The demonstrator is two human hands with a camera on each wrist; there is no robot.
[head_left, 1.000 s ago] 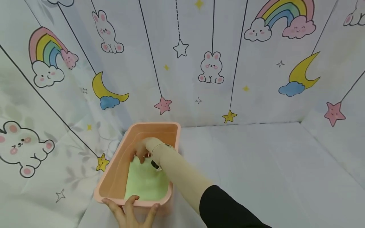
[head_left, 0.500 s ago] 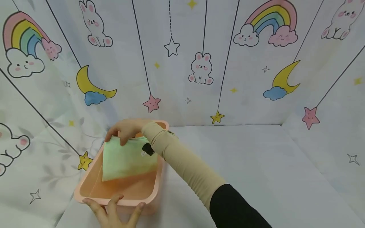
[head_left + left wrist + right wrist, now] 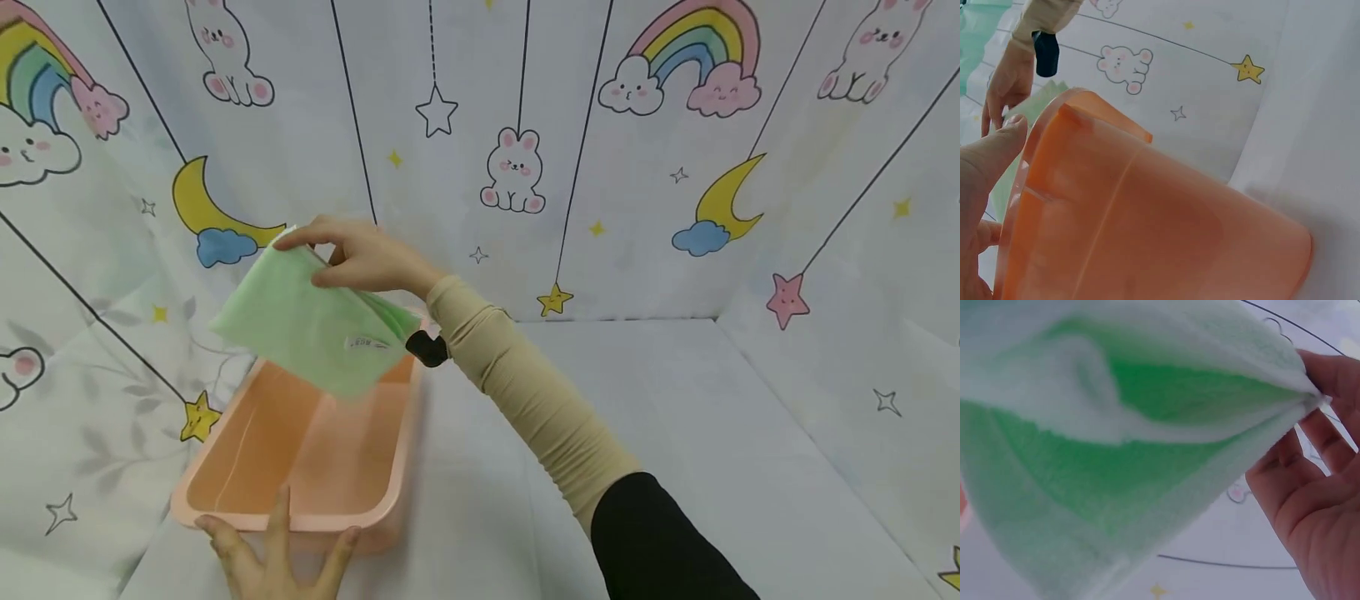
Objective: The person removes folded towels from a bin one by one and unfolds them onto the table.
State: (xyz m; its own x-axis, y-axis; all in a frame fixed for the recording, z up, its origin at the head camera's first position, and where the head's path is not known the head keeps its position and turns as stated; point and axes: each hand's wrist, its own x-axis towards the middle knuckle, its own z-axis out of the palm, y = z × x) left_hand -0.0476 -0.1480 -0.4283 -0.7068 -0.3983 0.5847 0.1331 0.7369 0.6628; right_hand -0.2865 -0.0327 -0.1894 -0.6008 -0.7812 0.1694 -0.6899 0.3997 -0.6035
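1. Your right hand (image 3: 363,257) grasps a green cloth (image 3: 307,317) by its upper edge, thumb on one side and fingers on the other; the arm wears a beige sleeve (image 3: 517,383) below a black one.
2. The green cloth hangs in the air over the far end of a peach bin (image 3: 318,522), toward the table's back left corner. A small white label (image 3: 367,342) shows on it, its print too small to read. The right wrist view shows loose layers sagging apart.
3. The bin stands on the white table (image 3: 585,467), close to the left edge. A printed backdrop (image 3: 637,225) rises behind the back edge.
4. Your left hand (image 3: 273,567) rests on the bin's near rim, fingers spread and mostly straight.
5. Only one edge of the green cloth is pinched, so it could slip free if your thumb eases, or unfold as its weight pulls.
6. Its low corner seems likely to catch the rim if you swing it low; a snag, or heavy left-hand pressure, could tip or drag the bin.
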